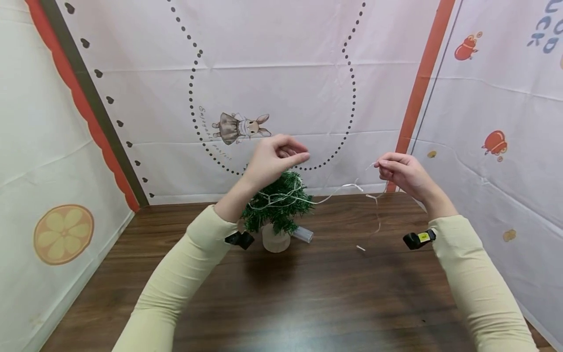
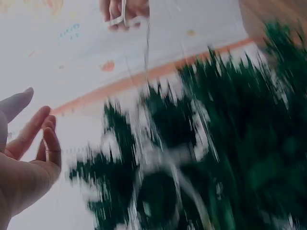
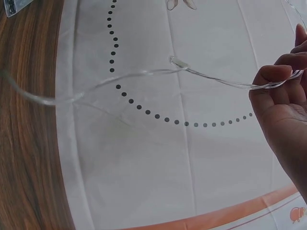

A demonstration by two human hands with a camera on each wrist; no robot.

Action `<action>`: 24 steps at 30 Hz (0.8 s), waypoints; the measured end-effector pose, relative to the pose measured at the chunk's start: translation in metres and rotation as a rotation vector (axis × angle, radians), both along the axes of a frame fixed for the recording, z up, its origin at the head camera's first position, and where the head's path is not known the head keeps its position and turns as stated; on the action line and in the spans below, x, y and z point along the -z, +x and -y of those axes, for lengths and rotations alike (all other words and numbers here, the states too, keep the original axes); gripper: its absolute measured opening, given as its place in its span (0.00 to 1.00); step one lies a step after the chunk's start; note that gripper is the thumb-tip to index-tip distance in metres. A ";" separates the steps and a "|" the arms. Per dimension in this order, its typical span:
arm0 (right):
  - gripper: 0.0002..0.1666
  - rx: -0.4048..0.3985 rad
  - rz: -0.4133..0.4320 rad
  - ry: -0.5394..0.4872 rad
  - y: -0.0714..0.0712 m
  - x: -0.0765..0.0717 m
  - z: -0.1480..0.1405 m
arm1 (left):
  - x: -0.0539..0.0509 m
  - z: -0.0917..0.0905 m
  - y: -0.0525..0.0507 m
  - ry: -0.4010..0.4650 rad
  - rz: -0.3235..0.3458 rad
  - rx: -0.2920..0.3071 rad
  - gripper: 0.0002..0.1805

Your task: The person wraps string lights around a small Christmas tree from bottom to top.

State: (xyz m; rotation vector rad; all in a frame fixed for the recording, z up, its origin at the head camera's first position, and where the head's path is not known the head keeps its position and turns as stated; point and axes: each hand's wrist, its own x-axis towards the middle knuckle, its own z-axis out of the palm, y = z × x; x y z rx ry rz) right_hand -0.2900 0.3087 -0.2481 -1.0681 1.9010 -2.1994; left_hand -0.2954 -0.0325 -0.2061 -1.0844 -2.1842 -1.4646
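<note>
String lights, wall letters "UCK"

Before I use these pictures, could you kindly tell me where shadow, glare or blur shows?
Head view: a dark shadow before the tree's pale base, a soft sheen on the tabletop; left wrist view: dim, with the tree smeared; right wrist view: the string lights blurred toward the left edge, the right hand clearer.
</note>
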 end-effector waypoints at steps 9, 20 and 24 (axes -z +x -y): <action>0.17 0.030 -0.011 0.017 0.001 0.000 0.004 | 0.007 -0.056 0.003 -0.139 0.105 0.015 0.11; 0.16 0.052 -0.052 0.078 0.001 -0.001 0.013 | 0.025 -0.094 -0.008 -0.165 0.168 0.014 0.10; 0.15 0.051 -0.072 0.114 0.001 -0.001 0.017 | 0.024 -0.099 -0.008 -0.172 0.173 0.011 0.09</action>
